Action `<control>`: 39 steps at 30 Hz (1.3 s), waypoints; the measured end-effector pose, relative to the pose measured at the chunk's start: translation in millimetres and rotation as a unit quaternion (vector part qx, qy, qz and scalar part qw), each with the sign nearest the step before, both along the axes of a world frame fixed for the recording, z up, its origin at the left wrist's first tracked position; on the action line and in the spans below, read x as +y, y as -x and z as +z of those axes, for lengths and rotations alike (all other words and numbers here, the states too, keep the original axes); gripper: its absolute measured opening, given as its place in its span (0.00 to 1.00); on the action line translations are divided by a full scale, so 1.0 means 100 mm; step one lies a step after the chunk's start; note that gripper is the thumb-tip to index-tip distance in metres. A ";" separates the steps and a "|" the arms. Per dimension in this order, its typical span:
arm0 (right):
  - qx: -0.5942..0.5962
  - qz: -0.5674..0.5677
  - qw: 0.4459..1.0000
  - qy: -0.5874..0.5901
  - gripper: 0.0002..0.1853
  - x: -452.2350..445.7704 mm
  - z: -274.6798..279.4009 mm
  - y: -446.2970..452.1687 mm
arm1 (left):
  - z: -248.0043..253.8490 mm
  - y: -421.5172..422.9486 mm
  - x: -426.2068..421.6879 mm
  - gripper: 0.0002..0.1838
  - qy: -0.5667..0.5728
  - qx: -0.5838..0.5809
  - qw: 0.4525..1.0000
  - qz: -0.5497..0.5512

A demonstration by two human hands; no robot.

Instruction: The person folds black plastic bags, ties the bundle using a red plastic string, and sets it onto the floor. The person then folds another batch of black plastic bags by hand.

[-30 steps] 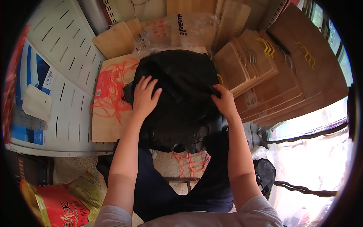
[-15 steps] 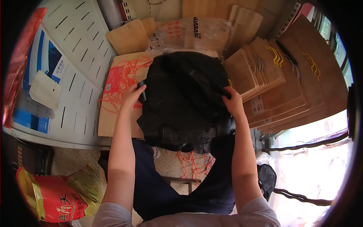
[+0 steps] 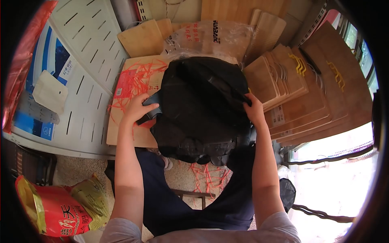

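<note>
A large black cover or bag, wrinkled and rounded, takes up the centre above my knees. My left hand grips a dark flap or strap at its left side, thumb on top. At the right edge, my right hand pinches the black material between thumb and fingers. What lies beneath the black material is hidden. Behind my left hand is a light wooden board with tangled red string and a red label on it.
Wooden boards with hooks stand at the right. Clear plastic wrap lies behind the black cover. A slotted metal panel is at the left, a red and yellow bag at the lower left. Red string also lies on the floor.
My left hand has gone from lying on the black material to its left edge, where it took hold of the dark flap. My right hand keeps its hold. The view has shifted slightly.
</note>
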State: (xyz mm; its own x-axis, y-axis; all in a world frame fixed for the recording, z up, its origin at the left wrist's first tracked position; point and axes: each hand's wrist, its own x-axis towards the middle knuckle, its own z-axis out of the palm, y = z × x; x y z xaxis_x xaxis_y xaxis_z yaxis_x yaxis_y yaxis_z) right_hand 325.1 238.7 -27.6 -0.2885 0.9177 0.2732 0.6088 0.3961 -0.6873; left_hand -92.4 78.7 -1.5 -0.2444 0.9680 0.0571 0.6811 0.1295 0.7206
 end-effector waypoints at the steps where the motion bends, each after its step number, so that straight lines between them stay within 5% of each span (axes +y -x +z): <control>1: -0.010 0.001 1.000 0.008 0.18 0.01 -0.01 0.00 | 0.05 0.02 -0.02 0.19 -0.001 0.000 1.000 0.000; 7: -0.028 0.034 0.999 -0.014 0.18 0.12 0.04 0.00 | -0.01 0.11 -0.07 0.20 0.160 -0.166 0.970 -0.070; 9: -0.016 0.034 0.999 -0.013 0.18 0.14 -0.02 0.02 | -0.10 0.00 0.01 0.21 0.040 -0.425 0.898 -0.106; 10: -0.004 0.035 0.999 -0.015 0.17 0.12 -0.04 0.02 | 0.00 -0.11 0.03 0.21 0.044 -0.426 0.897 -0.107; 12: -0.002 0.023 1.000 -0.010 0.17 0.07 0.01 0.08 | 0.20 -0.24 0.08 0.22 0.134 -0.589 0.780 -0.164; 14: 0.004 0.010 1.000 -0.004 0.17 0.01 0.04 0.16 | 0.13 -0.25 0.12 0.24 0.145 -0.548 0.811 -0.143; 16: 0.006 0.009 1.000 0.003 0.16 0.03 0.06 0.20 | 0.08 -0.23 0.12 0.20 0.108 -0.362 0.923 -0.074; 17: 0.007 0.007 1.000 0.003 0.16 0.05 0.07 0.20 | -0.04 -0.16 0.12 0.20 0.109 -0.361 0.923 -0.076; 19: 0.004 0.032 0.999 0.010 0.16 0.07 0.06 0.20 | -0.24 -0.06 0.10 0.22 0.033 -0.098 0.993 -0.063; 20: 0.004 0.030 0.999 0.012 0.16 0.09 0.05 0.19 | -0.28 -0.08 0.03 0.22 0.035 -0.098 0.992 -0.065; 22: -0.003 0.042 0.999 0.003 0.18 0.14 0.01 0.16 | -0.16 -0.24 -0.11 0.28 -0.067 0.150 0.984 -0.071; 26: 0.032 0.049 0.998 -0.004 0.20 0.16 -0.08 0.16 | -0.25 -0.32 -0.17 0.28 -0.092 0.176 0.978 -0.068; 31: -0.093 -0.003 0.959 -0.268 0.19 0.03 0.03 0.28 | -0.24 -0.34 -0.17 0.27 -0.073 0.147 0.983 -0.077; 35: -0.092 0.111 0.987 -0.066 0.11 -0.01 0.07 0.33 | -0.21 -0.34 -0.16 0.27 -0.087 0.153 0.981 -0.085; 39: -0.056 0.160 0.985 -0.028 0.16 -0.17 0.20 0.40 | -0.17 -0.38 -0.16 0.24 -0.080 0.149 0.980 -0.106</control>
